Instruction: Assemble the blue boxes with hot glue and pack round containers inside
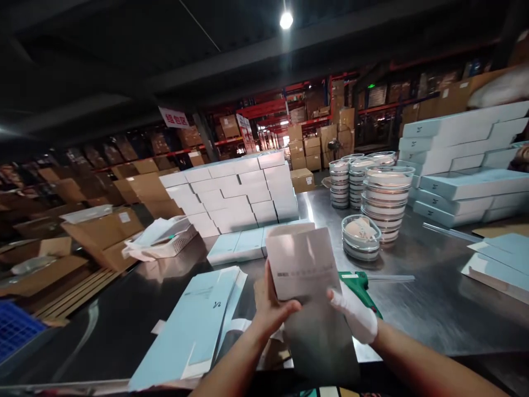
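A pale carton (303, 270) with a printed line of small marks stands upright in front of me, its lower part in shadow. My left hand (270, 311) grips its left side, thumb across the front face and fingers along the edge. My right hand (353, 314), wearing a white glove or wrap with a bare thumb tip, holds the right side; its other fingers are hidden behind the carton. Just behind the right hand lies a green glue gun (359, 286) with a clear glue stick (390, 278). Flat light-blue carton blanks (190, 325) are stacked to the left.
A wall of stacked white boxes (235, 193) rises behind, with light-blue boxes (239, 244) before it. Stacked clear round containers (384, 198) and more boxes (458, 193) stand right. A white basket (177, 242) sits left on the metal table (430, 314).
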Action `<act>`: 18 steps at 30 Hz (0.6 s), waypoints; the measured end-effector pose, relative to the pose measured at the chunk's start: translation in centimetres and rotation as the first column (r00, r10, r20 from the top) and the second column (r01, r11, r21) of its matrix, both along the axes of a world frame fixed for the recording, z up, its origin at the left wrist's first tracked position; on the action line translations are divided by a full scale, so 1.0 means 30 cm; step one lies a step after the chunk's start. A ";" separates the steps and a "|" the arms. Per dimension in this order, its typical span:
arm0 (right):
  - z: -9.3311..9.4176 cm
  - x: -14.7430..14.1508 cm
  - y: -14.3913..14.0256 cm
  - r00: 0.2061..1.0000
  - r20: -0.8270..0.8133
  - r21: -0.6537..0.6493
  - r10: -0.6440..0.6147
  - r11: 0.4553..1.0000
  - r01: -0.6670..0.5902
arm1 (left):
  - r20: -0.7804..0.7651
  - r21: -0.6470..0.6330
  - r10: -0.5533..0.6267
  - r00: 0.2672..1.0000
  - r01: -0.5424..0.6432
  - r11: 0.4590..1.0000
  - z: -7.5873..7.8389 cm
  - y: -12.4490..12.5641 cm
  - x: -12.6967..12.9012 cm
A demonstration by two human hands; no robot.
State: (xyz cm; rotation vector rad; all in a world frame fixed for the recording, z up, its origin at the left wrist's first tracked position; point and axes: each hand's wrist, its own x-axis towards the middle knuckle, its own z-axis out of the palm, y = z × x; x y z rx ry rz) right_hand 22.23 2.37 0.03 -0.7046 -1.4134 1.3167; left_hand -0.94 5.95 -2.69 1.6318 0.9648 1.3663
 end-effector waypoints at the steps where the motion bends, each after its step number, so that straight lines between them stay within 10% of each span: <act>1: 0.011 -0.003 -0.004 1.000 0.017 0.002 0.027 1.000 -0.027 | -0.019 0.048 0.099 0.995 -0.098 0.994 -0.014 0.014 0.014; 9: 0.137 0.013 0.007 0.986 -0.010 0.162 -0.166 0.973 0.166 | -0.148 0.292 0.187 0.971 -0.138 0.946 -0.051 -0.007 -0.008; 18: 0.099 -0.075 0.039 0.872 -0.122 0.053 -0.475 0.874 0.483 | -0.088 0.426 0.231 0.969 -0.173 0.888 -0.081 -0.063 -0.021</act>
